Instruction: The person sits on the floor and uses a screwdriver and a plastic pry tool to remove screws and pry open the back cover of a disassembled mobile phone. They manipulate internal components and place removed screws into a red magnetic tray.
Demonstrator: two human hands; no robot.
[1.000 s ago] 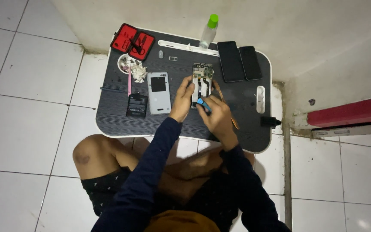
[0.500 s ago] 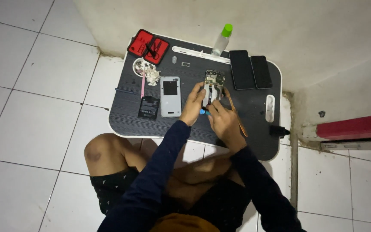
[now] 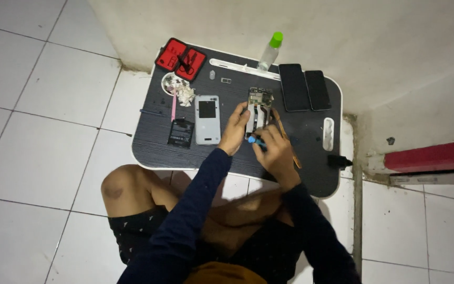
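Steadying the opened phone near the middle of the lap tray, I am pressing my left hand against its left edge, fingers curled narrowly on the frame. My right hand is pinching a blue-tipped tool at the phone's lower end. Both hands are sitting just where they were a second ago, so the work is staying on that one spot. Left of the phone are lying a grey back cover and a battery; two dark phones are lying to the right.
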